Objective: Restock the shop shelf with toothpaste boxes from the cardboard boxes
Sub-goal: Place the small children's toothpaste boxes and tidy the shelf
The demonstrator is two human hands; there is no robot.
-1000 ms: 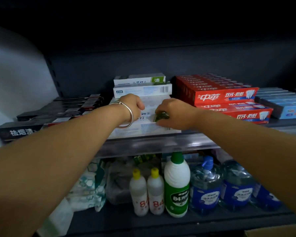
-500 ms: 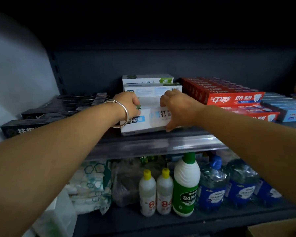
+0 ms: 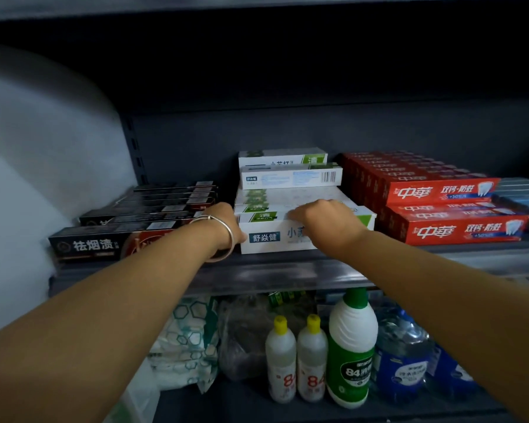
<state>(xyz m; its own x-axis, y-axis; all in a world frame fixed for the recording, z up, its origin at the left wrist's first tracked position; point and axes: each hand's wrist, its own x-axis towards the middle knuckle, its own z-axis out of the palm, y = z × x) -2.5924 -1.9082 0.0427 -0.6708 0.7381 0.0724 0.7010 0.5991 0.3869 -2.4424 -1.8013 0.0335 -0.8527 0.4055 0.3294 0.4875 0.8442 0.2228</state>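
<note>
left hand [image 3: 226, 222] grip on white box [image 3: 266, 236] end | right hand [image 3: 321, 221] flat on top | box at shelf [image 3: 287, 270] edge

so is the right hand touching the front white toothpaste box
Touching. The head view shows the right hand lying flat across the top of the front white toothpaste box, fingers draped over its upper front edge with no gap.
</note>
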